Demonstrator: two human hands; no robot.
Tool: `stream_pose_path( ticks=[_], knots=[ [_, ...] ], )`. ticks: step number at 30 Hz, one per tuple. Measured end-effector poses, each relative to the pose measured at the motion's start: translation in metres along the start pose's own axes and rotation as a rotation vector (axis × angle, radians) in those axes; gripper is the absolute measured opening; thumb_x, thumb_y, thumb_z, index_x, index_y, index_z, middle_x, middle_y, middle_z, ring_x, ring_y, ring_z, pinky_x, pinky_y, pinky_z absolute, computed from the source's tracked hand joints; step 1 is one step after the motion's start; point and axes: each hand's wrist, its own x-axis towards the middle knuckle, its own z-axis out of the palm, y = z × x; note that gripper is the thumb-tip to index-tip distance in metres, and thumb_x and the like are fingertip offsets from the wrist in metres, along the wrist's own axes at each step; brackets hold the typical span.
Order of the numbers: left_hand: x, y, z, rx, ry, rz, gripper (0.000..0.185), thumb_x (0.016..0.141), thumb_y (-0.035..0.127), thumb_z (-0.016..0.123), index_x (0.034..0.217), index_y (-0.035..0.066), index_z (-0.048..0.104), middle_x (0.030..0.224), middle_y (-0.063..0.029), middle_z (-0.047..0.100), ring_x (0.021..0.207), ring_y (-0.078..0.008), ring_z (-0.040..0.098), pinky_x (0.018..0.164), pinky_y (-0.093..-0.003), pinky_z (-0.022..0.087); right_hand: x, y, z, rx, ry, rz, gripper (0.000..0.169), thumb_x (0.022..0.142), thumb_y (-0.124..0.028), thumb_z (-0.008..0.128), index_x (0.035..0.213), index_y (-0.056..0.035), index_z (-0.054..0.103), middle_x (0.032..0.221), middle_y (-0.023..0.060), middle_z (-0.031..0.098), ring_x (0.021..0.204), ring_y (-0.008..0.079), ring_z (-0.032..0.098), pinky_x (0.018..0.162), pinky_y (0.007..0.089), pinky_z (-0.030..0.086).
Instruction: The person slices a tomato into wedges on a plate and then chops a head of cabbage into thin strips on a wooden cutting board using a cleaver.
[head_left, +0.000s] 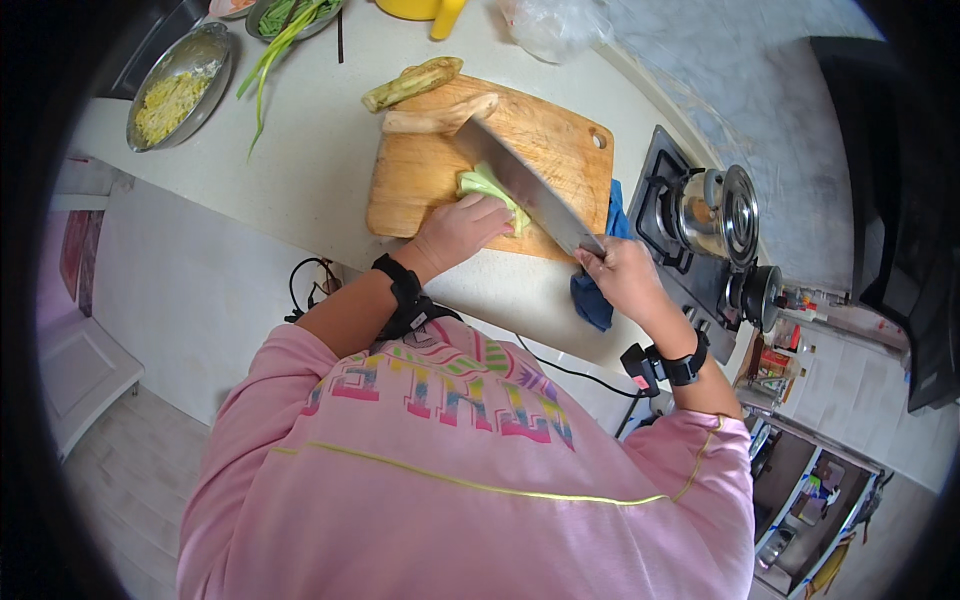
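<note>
A wooden cutting board (420, 176) lies on the counter in front of me. My right hand (622, 274) grips the handle of a wide-bladed kitchen knife (529, 180), its blade slanting across the board. Under the fingers of my left hand (465, 225) is a piece of pale green vegetable (480, 182), held down against the wood. The blade is right beside this piece; whether it touches is unclear. Toward the back of the board lies a long, pale peeled vegetable (435, 120). Behind that, a greenish-brown elongated vegetable (412, 84) rests across the board's edge.
A blue cloth (591, 301) lies right of the board, near a gas stove (660, 180) carrying a lidded steel pot (699, 210). To the left are a metal bowl (217, 75) of yellow shreds and spring onions (262, 79). A plastic bag (551, 30) sits at the back.
</note>
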Motion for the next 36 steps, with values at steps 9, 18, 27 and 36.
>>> stream_pose_path(
  ticks=[9,18,27,36],
  knots=[
    [-0.001,-0.002,-0.001,-0.026,0.009,0.046,0.011,0.079,0.018,0.069,0.086,0.01,0.065,0.095,-0.002,0.064,0.082,-0.0188,0.06,0.068,-0.0292,0.051,0.023,-0.01,0.015,-0.197,-0.205,0.14,0.029,0.087,-0.027,0.061,0.08,0.0004,0.068,0.076,0.0247,0.063,0.075,0.0412,0.064,0.07,0.0484,0.05],
    [-0.006,-0.001,0.0,-0.159,-0.027,-0.03,0.017,0.079,0.008,0.062,0.096,0.009,0.064,0.099,-0.0052,0.062,0.09,-0.0216,0.06,0.076,-0.032,0.052,0.032,-0.006,0.044,0.142,0.001,0.104,0.032,0.087,-0.028,0.063,0.085,0.0037,0.068,0.077,0.0274,0.063,0.077,0.0409,0.064,0.069,0.0441,0.051],
    [-0.009,-0.006,0.005,-0.176,-0.043,-0.01,0.021,0.078,0.004,0.061,0.099,0.005,0.062,0.1,-0.0074,0.061,0.093,-0.0251,0.059,0.082,-0.0332,0.051,-0.004,-0.008,-0.003,-0.032,-0.149,0.144,0.028,0.087,-0.025,0.063,0.087,0.0029,0.066,0.074,0.0266,0.061,0.074,0.0428,0.061,0.065,0.0464,0.049],
    [-0.009,-0.005,0.005,-0.144,-0.035,-0.017,0.019,0.078,0.003,0.06,0.097,0.004,0.061,0.1,-0.0079,0.061,0.093,-0.0262,0.059,0.081,-0.0337,0.051,0.022,-0.03,0.012,-0.024,-0.252,0.267,0.027,0.085,-0.023,0.063,0.089,0.0031,0.067,0.081,0.0274,0.063,0.081,0.0422,0.063,0.071,0.0479,0.051]
  ],
)
